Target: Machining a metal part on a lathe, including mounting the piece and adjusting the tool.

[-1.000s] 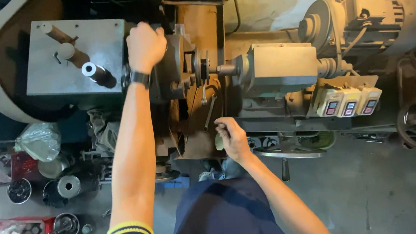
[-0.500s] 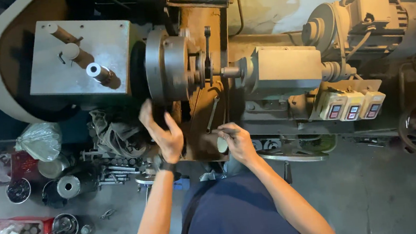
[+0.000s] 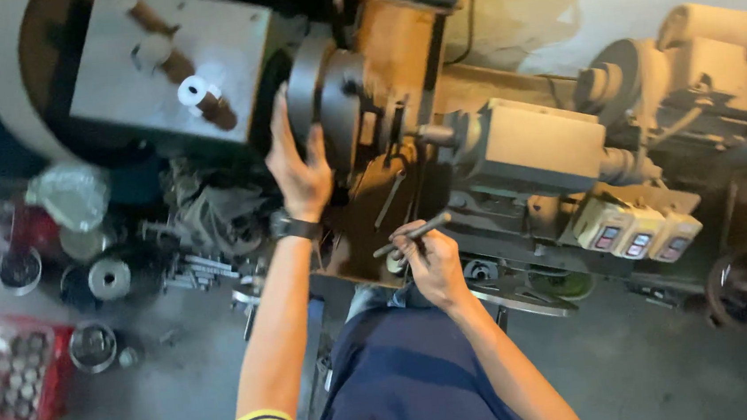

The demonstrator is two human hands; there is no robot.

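Looking from left to right across the head view:
Red crate [image 3: 14, 385]: at 8 o'clock on the floor, filled with small round metal parts under clear plastic.
Metal rings [image 3: 110, 279]: round pieces lying on the floor just right of the crate, towards 9 o'clock.
Grey housing [image 3: 168, 62]: boxy machine cover at 11 o'clock, with a short white tube [image 3: 193, 89] sticking out of it.
Left hand [image 3: 300, 169]: raised to about 12 o'clock of the person's body, palm flat against the rim of the chuck, fingers spread loosely and pointing up; a dark watch [image 3: 295, 227] sits on the wrist.
Chuck [image 3: 329, 98]: round dark metal disc on the lathe, just right of the grey housing and touching the left hand.
Right hand [image 3: 432, 263]: lower, near centre, fingers curled and pinching a metal rod.
Metal rod [image 3: 411, 234]: slim, tilted, its free end pointing to 2 o'clock, held below the chuck.
Switch boxes [image 3: 637, 234]: three pale units at 3 o'clock on the machine's front.
Motor [image 3: 718, 76]: pale, at 2 o'clock.
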